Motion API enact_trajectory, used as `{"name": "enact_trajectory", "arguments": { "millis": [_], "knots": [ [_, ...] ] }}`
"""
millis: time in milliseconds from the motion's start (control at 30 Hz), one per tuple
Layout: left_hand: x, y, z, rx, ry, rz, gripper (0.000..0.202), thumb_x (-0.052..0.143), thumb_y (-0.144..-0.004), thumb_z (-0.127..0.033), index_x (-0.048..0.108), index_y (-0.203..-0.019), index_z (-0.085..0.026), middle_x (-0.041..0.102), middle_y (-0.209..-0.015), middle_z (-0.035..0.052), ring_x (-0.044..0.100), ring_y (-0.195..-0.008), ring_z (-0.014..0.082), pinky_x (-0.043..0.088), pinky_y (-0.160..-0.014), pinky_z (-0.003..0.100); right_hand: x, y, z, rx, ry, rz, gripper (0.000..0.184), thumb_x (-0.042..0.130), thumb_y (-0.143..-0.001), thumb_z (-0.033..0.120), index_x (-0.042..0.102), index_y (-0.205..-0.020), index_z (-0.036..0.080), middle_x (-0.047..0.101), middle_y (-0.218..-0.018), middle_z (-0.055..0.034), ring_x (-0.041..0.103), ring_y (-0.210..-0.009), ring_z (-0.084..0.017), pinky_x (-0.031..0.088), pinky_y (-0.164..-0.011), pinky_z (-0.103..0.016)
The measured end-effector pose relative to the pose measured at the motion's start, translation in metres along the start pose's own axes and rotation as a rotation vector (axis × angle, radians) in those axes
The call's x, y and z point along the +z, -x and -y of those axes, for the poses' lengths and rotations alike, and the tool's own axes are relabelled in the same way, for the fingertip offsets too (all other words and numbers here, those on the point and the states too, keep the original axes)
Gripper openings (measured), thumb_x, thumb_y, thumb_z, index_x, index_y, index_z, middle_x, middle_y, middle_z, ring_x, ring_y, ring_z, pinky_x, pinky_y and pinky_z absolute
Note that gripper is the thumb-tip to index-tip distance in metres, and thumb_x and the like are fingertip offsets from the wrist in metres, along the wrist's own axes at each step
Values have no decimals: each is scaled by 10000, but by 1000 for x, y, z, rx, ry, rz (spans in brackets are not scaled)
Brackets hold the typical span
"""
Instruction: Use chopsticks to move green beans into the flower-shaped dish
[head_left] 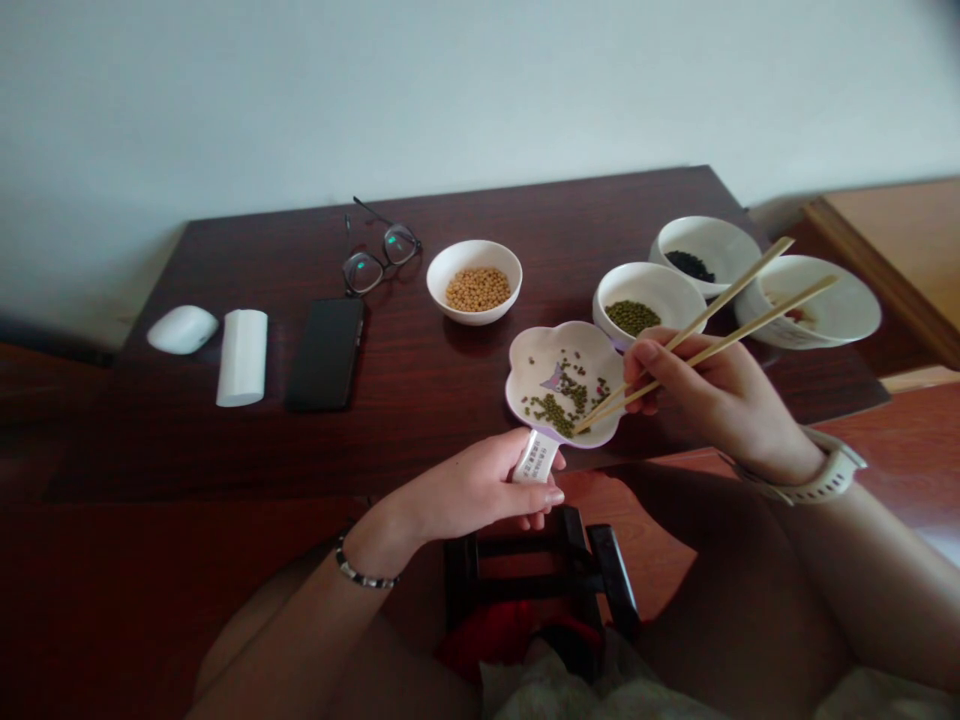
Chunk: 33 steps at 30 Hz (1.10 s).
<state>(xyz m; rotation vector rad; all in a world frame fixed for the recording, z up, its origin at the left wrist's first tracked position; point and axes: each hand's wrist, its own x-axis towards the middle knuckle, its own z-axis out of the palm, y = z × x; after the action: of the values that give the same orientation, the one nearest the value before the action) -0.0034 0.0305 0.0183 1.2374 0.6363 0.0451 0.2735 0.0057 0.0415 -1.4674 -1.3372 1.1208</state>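
Observation:
My left hand is closed round the white handle of a flower-shaped dish with a lilac rim and a cartoon figure printed inside. Green beans lie scattered in it, with a few reddish ones among them. My right hand grips a pair of wooden chopsticks. Their tips are close together and rest among the beans at the dish's near side; whether a bean is pinched between them I cannot tell. Just behind the dish stands a white bowl of green beans, partly covered by my right hand.
Further right are a bowl of black beans and a bowl with a few reddish bits. A bowl of yellow soybeans stands mid-table. Leftward lie glasses, a black phone, a white case and a rounded white object.

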Motion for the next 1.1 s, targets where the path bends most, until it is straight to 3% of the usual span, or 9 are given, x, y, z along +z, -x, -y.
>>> {"name": "enact_trajectory", "arguments": {
  "millis": [233, 433, 833, 1100],
  "knots": [
    [0, -1, 2, 0, -27, -6, 405, 797, -899, -338, 586, -1216, -199, 674, -929, 11, 678, -785, 170, 517, -695, 292, 0, 0, -1, -12, 8, -2, 380, 638, -1015, 562, 703, -834, 234, 665, -775, -26, 667, -642, -153, 516, -538, -264],
    [3, -1, 0, 18, 49, -13, 303, 639, -1019, -380, 573, -1220, -163, 670, -838, 15, 645, -723, 154, 512, -671, 287, 1, 0, 0, -23, 12, -10, 392, 644, -1008, 574, 705, -833, 228, 671, -786, -30, 683, -648, -155, 534, -541, -261],
    [9, -1, 0, 11, 37, -77, 336, 652, -1004, -398, 572, -1225, -157, 661, -825, 12, 640, -722, 160, 505, -676, 299, 1, 1, 1, -22, -13, 13, 405, 629, -1006, 597, 703, -841, 234, 671, -771, -33, 680, -654, -169, 534, -548, -270],
    [19, -2, 0, 40, -9, -181, 311, 661, -990, -364, 573, -1189, -142, 642, -778, -4, 618, -682, 142, 497, -655, 286, 5, -1, -9, -103, -108, -102, 400, 634, -1008, 590, 702, -831, 238, 662, -702, -20, 642, -596, -162, 480, -530, -287]
  ]
}}
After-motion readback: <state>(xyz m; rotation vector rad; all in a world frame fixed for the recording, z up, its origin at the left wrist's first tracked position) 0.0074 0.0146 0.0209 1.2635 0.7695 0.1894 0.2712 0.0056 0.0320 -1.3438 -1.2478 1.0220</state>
